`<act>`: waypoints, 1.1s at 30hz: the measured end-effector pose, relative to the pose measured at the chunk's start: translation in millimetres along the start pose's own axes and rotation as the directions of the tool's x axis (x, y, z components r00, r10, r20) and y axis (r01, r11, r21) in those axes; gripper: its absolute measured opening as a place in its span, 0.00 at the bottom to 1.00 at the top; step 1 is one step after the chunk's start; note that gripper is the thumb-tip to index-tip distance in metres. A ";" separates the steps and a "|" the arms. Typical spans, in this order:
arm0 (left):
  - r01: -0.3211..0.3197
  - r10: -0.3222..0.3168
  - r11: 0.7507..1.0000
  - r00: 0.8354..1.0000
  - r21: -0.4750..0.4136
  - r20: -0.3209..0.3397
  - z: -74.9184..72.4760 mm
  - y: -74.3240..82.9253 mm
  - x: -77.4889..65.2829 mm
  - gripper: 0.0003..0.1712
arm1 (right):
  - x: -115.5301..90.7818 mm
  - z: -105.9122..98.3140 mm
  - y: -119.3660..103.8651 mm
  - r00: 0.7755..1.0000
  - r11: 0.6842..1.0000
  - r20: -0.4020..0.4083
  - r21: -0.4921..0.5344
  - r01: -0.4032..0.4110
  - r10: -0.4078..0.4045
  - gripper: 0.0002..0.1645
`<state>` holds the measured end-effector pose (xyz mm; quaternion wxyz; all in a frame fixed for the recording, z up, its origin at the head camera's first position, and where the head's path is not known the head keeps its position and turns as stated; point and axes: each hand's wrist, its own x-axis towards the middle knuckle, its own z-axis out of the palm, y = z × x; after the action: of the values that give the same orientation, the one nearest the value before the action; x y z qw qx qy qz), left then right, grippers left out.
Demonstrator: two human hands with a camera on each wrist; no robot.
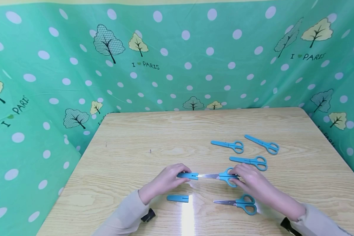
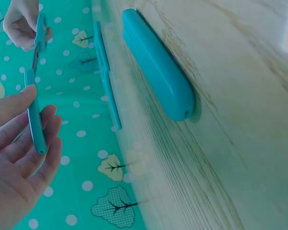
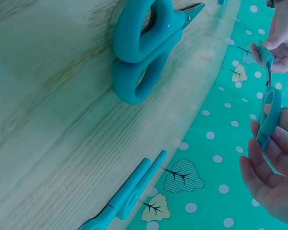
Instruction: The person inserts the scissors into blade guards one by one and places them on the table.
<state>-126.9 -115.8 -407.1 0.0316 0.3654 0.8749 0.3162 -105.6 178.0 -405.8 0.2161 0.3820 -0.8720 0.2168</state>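
Between thumb and fingers, my left hand [image 1: 171,177] pinches a blue blade cover [image 1: 191,176]. My right hand [image 1: 252,178] grips the handles of a pair of blue scissors [image 1: 224,176], whose metal blades point left with the tips at the cover's open end. Both are held off the table, as the left wrist view shows with the cover [image 2: 34,120] and the right wrist view with the scissor handles [image 3: 269,112]. Below them on the table lie a second loose cover [image 1: 177,198] and a second pair of scissors [image 1: 239,203] with bare blades.
Three pairs of blue scissors with covered blades lie beyond my right hand: one nearest it [image 1: 249,160], one farther left [image 1: 227,145] and one farther right [image 1: 262,144]. A green patterned cloth [image 1: 171,59] hangs behind the wooden table [image 1: 129,131].
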 end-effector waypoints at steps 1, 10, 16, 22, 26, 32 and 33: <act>-0.008 0.008 1.000 1.000 0.001 -0.002 0.2 0.2 0.2 0.11 | 0.0 0.3 0.1 1.000 1.000 -0.003 0.001 0.002 -0.002 0.10; -0.060 0.061 0.998 0.998 0.019 -0.034 3.4 0.2 2.1 0.11 | 1.5 2.4 -0.9 1.000 1.000 -0.006 0.014 0.011 -0.010 0.11; -0.077 0.078 0.997 0.996 0.018 -0.041 5.5 0.8 3.5 0.11 | 2.9 4.1 -1.2 1.000 0.999 0.003 0.030 0.011 -0.012 0.10; -0.077 0.077 0.997 0.997 0.009 -0.028 5.7 3.7 4.3 0.11 | 4.0 6.1 -2.1 1.000 0.999 0.013 0.033 0.007 -0.008 0.08; -0.079 0.080 0.997 0.997 0.008 -0.021 5.8 5.1 5.4 0.11 | 4.9 7.2 -2.9 1.000 0.999 0.014 0.035 0.011 -0.012 0.09; -0.081 0.081 0.997 0.996 -0.003 -0.022 7.5 5.3 6.9 0.11 | 6.3 7.9 -4.2 1.000 0.998 0.000 0.057 0.023 -0.023 0.09; -0.083 0.083 0.997 0.996 -0.002 -0.024 7.9 5.2 7.2 0.11 | 6.4 8.0 -4.5 1.000 0.998 -0.001 0.057 0.022 -0.022 0.09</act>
<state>-126.7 -104.0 -409.1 0.0087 0.3978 0.8587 0.3230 -107.8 167.2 -407.8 0.2078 0.3978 -0.8610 0.2394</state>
